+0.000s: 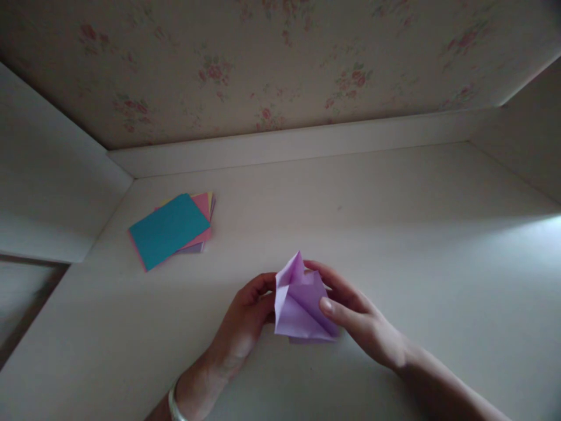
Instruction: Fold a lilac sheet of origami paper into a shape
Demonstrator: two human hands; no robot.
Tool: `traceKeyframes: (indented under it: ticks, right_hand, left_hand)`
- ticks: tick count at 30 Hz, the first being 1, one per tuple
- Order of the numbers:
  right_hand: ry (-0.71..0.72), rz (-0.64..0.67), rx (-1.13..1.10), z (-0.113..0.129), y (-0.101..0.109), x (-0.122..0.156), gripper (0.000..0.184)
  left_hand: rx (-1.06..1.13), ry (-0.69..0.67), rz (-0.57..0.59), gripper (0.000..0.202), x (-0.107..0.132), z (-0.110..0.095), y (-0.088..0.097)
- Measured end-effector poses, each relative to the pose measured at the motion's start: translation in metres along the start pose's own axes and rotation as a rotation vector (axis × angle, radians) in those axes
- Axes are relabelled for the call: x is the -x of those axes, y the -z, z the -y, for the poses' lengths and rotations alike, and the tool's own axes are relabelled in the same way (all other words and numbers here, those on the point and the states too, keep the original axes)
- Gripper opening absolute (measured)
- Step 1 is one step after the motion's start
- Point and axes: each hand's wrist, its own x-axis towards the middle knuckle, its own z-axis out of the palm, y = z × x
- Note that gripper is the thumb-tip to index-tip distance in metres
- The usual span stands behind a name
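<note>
A lilac sheet of origami paper (302, 310), creased and partly folded, is held up between my two hands over the white table. A pointed fold stands up at its top, and a diagonal crease runs across its face. My left hand (248, 316) grips the paper's left edge, its fingertips partly hidden behind it. My right hand (359, 318) holds the right side, thumb on the front face and fingers behind. A pale bracelet (175, 403) circles my left wrist.
A loose stack of coloured paper (170, 231), turquoise on top with pink, yellow and lilac below, lies at the left on the white table (394, 234). A white ledge (289, 143) and a floral-papered wall (263, 70) bound the back. White panels rise at both sides.
</note>
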Motion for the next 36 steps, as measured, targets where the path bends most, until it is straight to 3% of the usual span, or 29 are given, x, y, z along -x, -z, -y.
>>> traceKeyframes:
  ticks: [5,13,20,28,36]
  right_hand:
    - [0.06,-0.153,0.146,0.001,-0.003,-0.006,0.035]
    - [0.015,-0.296,0.173,-0.003,-0.001,-0.007,0.035]
    - [0.05,-0.303,0.175,0.001,-0.004,-0.007,0.036]
    - [0.077,-0.254,0.28,-0.002,-0.003,-0.007,0.034]
    - [0.152,-0.225,0.247,0.001,-0.006,-0.007,0.034]
  left_hand:
    - [-0.111,0.0,-0.045,0.027,0.004,-0.006,-0.005]
    - [-0.011,-0.017,0.114,0.036,0.005,-0.003,-0.003]
    - [0.074,-0.049,0.166,0.051,0.006,-0.002,0.0]
    - [0.044,-0.104,0.043,0.061,0.001,0.003,0.003]
    - [0.163,-0.143,-0.064,0.046,-0.003,0.007,0.004]
